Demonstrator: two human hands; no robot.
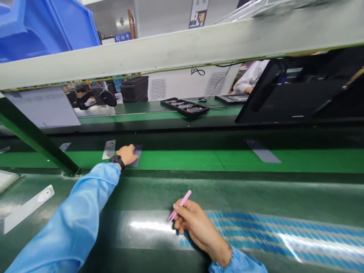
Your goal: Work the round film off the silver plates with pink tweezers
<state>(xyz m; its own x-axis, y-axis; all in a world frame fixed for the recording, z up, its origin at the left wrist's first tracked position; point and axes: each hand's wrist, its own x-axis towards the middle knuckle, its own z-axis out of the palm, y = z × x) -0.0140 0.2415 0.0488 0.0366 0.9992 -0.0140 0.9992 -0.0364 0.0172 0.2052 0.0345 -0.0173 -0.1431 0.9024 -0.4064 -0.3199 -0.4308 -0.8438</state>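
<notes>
Beyond the worktop [148, 189], I see a pale wall with two vents, and one long beam [170, 53] crosses my view. One black tray [186, 107] sits behind, and one co-worker's white sleeve [250, 77] shows at the right.

On the green strip [182, 160] I count four flat panels in clear view, plus part of another at the left edge. My left hand [126, 154] reaches over the grey panel [137, 161], fingers partly curled across it; I cannot tell whether they grip it. One pale panel [109, 149] lies just left of that hand, one small panel [65, 146] beside the green post [40, 136], and one dark panel [264, 151] well apart to the right.

My right hand [196, 223] is closed around one pair of pink tweezers [185, 198], tips angled down-left over one clear sheet [142, 239]. Its rows of blue pieces are too many to count. One long panel [25, 210] lies on the worktop at left.
</notes>
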